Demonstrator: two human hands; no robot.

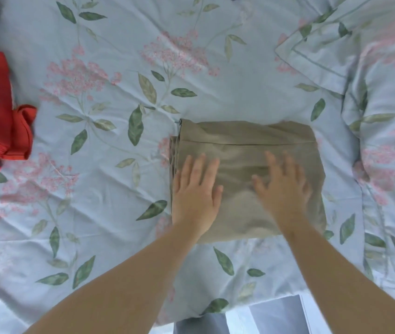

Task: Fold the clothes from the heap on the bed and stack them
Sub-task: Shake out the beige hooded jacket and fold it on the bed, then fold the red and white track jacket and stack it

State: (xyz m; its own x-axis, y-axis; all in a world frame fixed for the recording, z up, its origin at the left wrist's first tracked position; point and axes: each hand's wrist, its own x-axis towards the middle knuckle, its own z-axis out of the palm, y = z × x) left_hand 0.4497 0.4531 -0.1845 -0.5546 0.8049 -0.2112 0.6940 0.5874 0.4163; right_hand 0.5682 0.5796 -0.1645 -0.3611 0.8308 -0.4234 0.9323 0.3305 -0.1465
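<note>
My left hand (195, 189) and right hand (280, 186) lie flat, fingers spread, on the soft khaki folded garment (244, 150); the red heap (5, 116) is cut off at the frame's left edge.

A folded khaki cloth garment (247, 150), a thick rectangle, lies under the straight fingers (212, 169) of the left hand (195, 196) and the blurred right hand (283, 189), both flat on its top. Far left of the fingers a crumpled red knit garment (10, 116) lies on the pale blue flowered bedspread (119, 44); a matching pillow (389, 97) lies to their right.
</note>
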